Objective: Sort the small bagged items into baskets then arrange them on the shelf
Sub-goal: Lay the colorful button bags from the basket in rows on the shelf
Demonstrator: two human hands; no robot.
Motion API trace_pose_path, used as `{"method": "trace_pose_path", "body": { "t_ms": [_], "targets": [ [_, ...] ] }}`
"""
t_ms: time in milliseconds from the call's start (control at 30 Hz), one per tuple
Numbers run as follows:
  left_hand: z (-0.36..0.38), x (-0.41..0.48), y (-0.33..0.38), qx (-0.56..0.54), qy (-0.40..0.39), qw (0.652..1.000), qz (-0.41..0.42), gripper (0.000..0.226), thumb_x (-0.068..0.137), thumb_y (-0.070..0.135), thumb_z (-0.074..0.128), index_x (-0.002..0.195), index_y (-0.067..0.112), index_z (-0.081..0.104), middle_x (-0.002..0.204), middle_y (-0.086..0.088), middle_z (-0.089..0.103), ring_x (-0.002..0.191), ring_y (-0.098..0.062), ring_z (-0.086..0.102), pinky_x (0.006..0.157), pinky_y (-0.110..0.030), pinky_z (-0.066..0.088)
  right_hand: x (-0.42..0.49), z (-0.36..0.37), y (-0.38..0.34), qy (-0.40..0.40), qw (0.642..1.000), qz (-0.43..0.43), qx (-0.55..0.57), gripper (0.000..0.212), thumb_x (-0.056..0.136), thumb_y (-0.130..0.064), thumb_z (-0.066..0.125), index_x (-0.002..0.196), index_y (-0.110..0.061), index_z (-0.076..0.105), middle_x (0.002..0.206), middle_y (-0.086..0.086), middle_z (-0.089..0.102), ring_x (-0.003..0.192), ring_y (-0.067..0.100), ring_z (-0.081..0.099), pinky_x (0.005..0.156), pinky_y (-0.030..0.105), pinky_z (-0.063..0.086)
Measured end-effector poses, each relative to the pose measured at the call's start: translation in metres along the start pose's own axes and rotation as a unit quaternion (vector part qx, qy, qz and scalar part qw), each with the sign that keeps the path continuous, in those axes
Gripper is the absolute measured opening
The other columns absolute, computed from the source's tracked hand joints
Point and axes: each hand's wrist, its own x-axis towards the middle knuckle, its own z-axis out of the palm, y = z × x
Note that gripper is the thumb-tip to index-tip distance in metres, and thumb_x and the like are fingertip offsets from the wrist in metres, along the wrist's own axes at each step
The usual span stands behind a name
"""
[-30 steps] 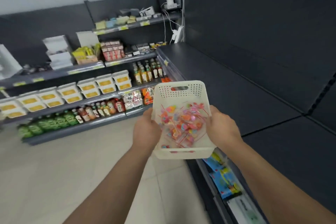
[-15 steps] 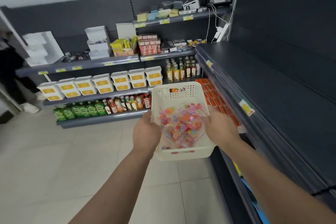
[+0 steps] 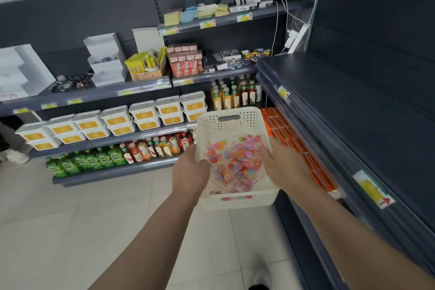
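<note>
I've got the basket [image 3: 231,122] up in the air in front of me, over the tiled floor [image 3: 70,219], one hand on each side. My left hand [image 3: 189,174] is wrapped round the left wall near the near corner, palm against the plastic and thumb hooked at the rim. My right hand [image 3: 282,169] grips the right wall the same way, fingers curled over the edge. Both arms reach in from the bottom.

Inside the basket lie the bagged sweets [image 3: 235,162], clear packets full of pink, orange and yellow pieces, heaped toward the middle and the near end. A few show pink through the near handle slot.

On my right the dark shelf [image 3: 341,106] runs from near to far, its front edge just beside the basket, with a yellow price tag [image 3: 374,189] on the rail. Orange packs [image 3: 282,129] sit on the level below, just right of the basket.

Across the far wall: white tubs [image 3: 143,113] with yellow labels, bottles [image 3: 153,148] beneath them, green pouches [image 3: 82,162] at far left on the lowest level.
</note>
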Motion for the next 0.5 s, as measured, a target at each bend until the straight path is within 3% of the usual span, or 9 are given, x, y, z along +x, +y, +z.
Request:
{"method": "trace_pose_path", "body": {
  "t_ms": [167, 367, 500],
  "targets": [
    [0.036, 0.096, 0.037, 0.012, -0.01, 1.0, 0.002, 0.039, 0.088, 0.008, 0.051, 0.122, 0.025, 0.059, 0.096, 0.008, 0.065, 0.077, -0.005, 0.059, 0.056, -0.025, 0.047, 0.1, 0.007, 0.013, 0.0, 1.0, 0.019, 0.01, 0.035, 0.1, -0.04, 0.034, 0.117, -0.016, 0.051, 0.095, 0.005, 0.066, 0.083, 0.022, 0.064, 0.075, 0.04, 0.054],
    [0.064, 0.192, 0.082, 0.022, -0.009, 1.0, 0.016, 0.044, 0.089, 0.009, 0.05, 0.131, 0.02, 0.055, 0.102, 0.006, 0.063, 0.089, -0.02, 0.063, 0.067, -0.03, 0.05, 0.207, 0.003, 0.018, -0.008, 0.999, 0.026, 0.018, 0.034, 0.099, -0.043, 0.031, 0.113, -0.018, 0.05, 0.094, 0.002, 0.065, 0.077, 0.019, 0.061, 0.064, 0.033, 0.049],
    [0.088, 0.255, 0.107, 0.024, -0.032, 0.998, 0.049, 0.028, 0.088, 0.007, 0.05, 0.104, 0.029, 0.054, 0.101, 0.006, 0.065, 0.084, -0.017, 0.061, 0.063, -0.028, 0.047, 0.265, 0.0, 0.025, 0.006, 0.999, 0.051, 0.009, 0.031, 0.1, -0.04, 0.033, 0.111, -0.016, 0.05, 0.096, 0.003, 0.064, 0.075, 0.02, 0.054, 0.058, 0.031, 0.04]
  ]
}}
